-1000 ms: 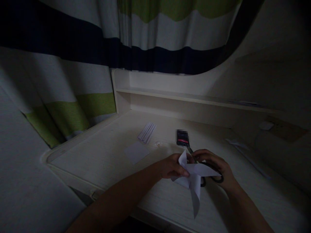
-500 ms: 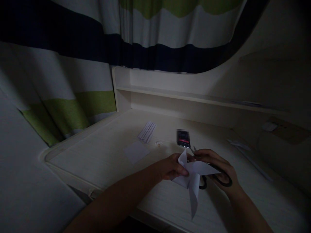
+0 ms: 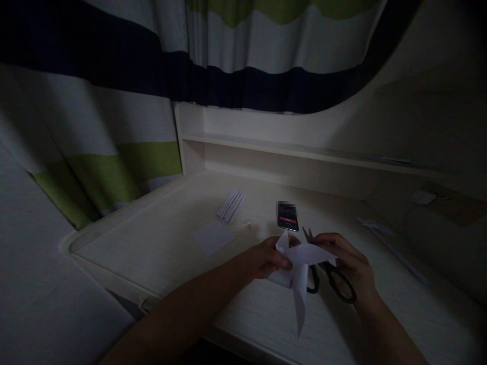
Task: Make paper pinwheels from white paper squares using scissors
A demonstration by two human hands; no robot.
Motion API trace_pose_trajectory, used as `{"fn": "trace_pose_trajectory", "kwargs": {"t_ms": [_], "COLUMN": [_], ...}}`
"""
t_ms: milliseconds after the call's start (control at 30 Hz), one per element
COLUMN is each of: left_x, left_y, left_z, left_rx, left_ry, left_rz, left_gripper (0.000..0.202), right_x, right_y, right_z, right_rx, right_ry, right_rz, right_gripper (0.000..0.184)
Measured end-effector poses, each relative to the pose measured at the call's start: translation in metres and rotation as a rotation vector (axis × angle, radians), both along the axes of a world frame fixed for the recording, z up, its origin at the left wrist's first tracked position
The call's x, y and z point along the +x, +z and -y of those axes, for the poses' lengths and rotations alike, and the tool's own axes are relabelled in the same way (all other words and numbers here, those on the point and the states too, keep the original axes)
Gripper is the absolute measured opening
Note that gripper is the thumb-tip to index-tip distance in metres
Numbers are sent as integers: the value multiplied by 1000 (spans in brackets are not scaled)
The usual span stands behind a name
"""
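Observation:
My left hand [image 3: 266,258] pinches a white cut paper shape [image 3: 299,276] with several pointed flaps, one long flap hanging down. My right hand [image 3: 348,261] is closed on the same paper's right flap, just above black-handled scissors [image 3: 329,276] that lie on the pale desk [image 3: 160,248]. The scissors' blades point away from me, slightly apart, and I cannot tell whether my fingers still touch the handles. The room is dim.
A small dark phone [image 3: 287,217] lies just beyond the hands. Further left are a white paper square [image 3: 213,236], a bundle of paper strips [image 3: 230,206] and a tiny crumpled scrap [image 3: 248,223]. A low shelf [image 3: 289,149] and striped curtain [image 3: 114,126] back the desk.
The scissors have come out from behind the paper and now lie lower right on the desk. My right hand has shifted onto the paper flap. The paper has turned slightly.

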State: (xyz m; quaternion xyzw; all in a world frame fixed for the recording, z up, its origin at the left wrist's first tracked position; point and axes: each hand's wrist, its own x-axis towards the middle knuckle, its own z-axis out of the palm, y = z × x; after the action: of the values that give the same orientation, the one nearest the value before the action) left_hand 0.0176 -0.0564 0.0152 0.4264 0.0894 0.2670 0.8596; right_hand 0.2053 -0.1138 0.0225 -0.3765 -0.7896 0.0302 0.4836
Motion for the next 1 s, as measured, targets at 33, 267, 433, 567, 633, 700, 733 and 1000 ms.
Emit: {"fn": "trace_pose_trajectory", "kwargs": {"t_ms": [33,267,433,567,633,700,733,1000], "left_x": [0,2,2,1,0,-1,-1,2], "left_y": [1,3,2,1,1,0,-1,1], "left_z": [0,0,-2,-3,-4,-6,-6,-6], "left_rx": [1,-24,-48,-52,-53,-51,-48,-28], "left_ry": [10,69,83,71,66,71,69,56], "left_rz": [3,-7,-11,21,34,61,75,114], "left_gripper": [42,40,43,44,43,42,43,37], "right_x": [1,7,4,7,10,11,11,5], "right_y": [-3,-8,-4,-8,-11,-12,-11,-5], "right_z": [-1,-8,-9,-9,-9,-9,-8,-4], "right_rx": [2,250,318,327,299,269,256,240], "right_ry": [-1,-71,-59,-64,-71,-52,-37,1], "right_rz": [40,213,256,252,232,206,193,134], "right_gripper": [21,20,25,25,24,22,22,20]}}
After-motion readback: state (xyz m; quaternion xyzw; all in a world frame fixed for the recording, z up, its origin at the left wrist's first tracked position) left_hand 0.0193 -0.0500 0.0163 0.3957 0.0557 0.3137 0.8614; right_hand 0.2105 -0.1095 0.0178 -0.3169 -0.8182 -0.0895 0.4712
